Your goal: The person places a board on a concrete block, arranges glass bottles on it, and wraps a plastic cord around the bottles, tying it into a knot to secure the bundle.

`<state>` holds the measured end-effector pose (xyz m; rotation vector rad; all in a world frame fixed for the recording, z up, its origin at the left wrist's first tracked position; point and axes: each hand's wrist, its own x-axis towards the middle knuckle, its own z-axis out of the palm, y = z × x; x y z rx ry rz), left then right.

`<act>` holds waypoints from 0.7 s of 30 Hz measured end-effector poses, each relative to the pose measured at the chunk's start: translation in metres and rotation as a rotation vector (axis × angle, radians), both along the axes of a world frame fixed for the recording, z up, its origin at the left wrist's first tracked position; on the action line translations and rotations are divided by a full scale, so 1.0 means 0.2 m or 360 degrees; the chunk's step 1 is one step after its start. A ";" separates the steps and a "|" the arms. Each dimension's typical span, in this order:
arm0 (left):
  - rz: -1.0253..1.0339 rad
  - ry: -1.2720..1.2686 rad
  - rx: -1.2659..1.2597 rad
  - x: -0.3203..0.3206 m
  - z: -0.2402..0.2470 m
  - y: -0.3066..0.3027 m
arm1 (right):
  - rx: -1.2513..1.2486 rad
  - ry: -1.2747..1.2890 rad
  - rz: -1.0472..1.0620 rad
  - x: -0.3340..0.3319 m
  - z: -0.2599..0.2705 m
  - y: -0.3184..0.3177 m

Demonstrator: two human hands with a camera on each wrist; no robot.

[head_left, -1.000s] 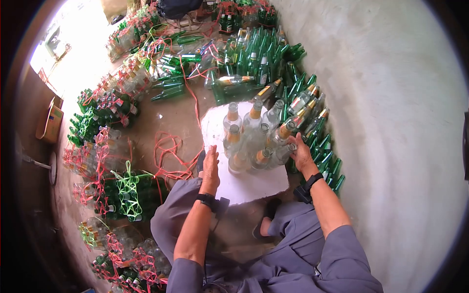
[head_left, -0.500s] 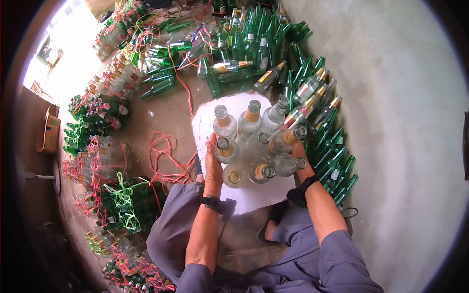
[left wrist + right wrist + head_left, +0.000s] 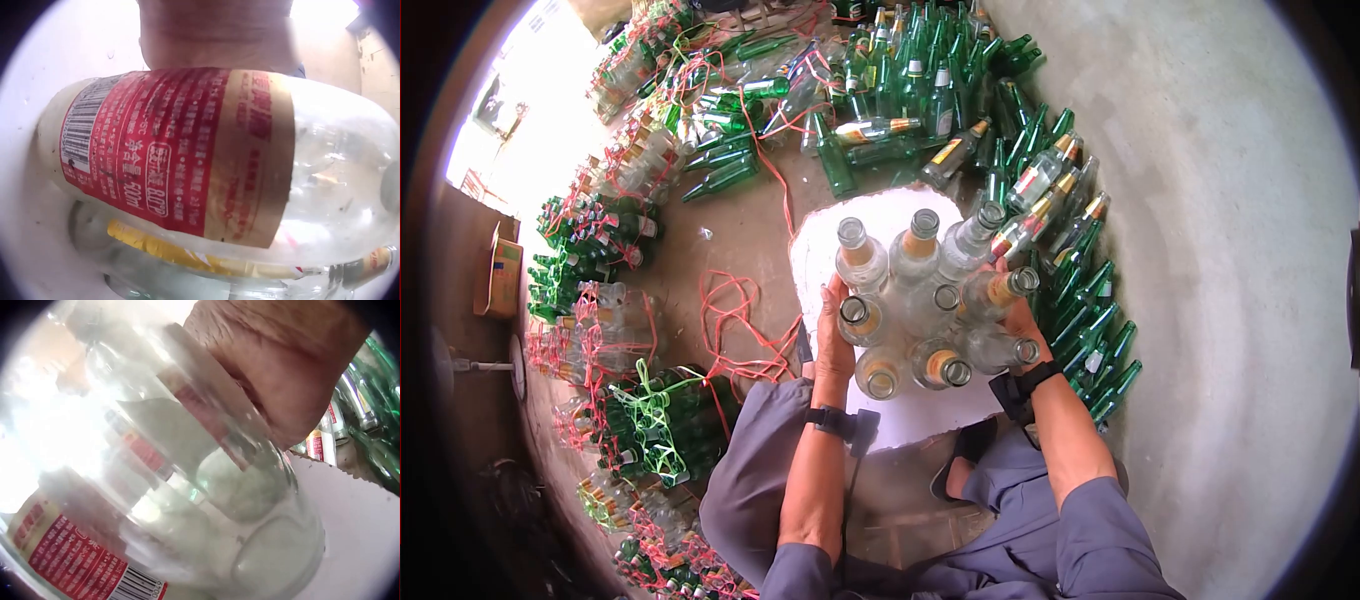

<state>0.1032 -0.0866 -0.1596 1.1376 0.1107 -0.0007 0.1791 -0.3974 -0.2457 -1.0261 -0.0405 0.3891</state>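
Several clear glass bottles (image 3: 917, 258) with gold neck labels stand close together on a white board (image 3: 825, 222); those at the right lean outward. Along the group's left side, the left hand (image 3: 833, 335) presses with its fingers extended. From the right, the right hand (image 3: 1022, 318) lies against the bottles, its fingers partly hidden behind them. A red and gold label (image 3: 181, 150) fills much of the left wrist view, below the left hand (image 3: 215, 31). In the right wrist view, the right hand (image 3: 281, 362) is beside a clear bottle (image 3: 275, 550), its fingertips out of sight.
Loose green bottles (image 3: 940, 105) are heaped ahead and along the pale wall (image 3: 1200, 250) at the right. Tied bundles of bottles (image 3: 615, 325) line the left side. Red strapping (image 3: 735, 325) lies loose on the floor, and a cardboard box (image 3: 503, 275) stands far left.
The left hand, held apart from the bottles earlier, is now against them. The right hand has moved farther round their right side. The right-hand bottles lean more, and the head view has shifted.
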 end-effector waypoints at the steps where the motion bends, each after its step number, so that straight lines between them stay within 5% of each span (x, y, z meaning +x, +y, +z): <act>1: 0.0003 0.0005 0.0003 0.00 0.01 0.00 | 0.0003 0.0005 0.0003 0.01 0.02 0.01; 3: 0.0023 -0.0011 0.0221 0.00 0.04 -0.02 | 0.0342 0.0086 0.0219 0.02 0.02 0.01; 7: 0.0146 -0.0014 0.0211 -0.03 0.11 -0.09 | 0.0369 0.0226 0.0056 -0.02 0.02 0.05; 13: 0.0046 -0.0248 0.0311 0.00 0.00 -0.06 | -0.0136 -0.0014 -0.0010 -0.07 0.24 0.16; 16: 0.0004 -0.0054 -0.0151 0.00 -0.04 -0.05 | 0.0205 0.0209 -0.0009 -0.08 0.16 0.14; 18: 0.0011 0.0002 -0.0345 -0.02 -0.06 -0.03 | -0.0190 -0.0134 -0.0144 -0.07 0.06 0.12; 21: 0.0089 0.0245 -0.0568 -0.07 -0.31 0.00 | -0.0119 -0.0027 -0.0125 -0.10 0.15 0.12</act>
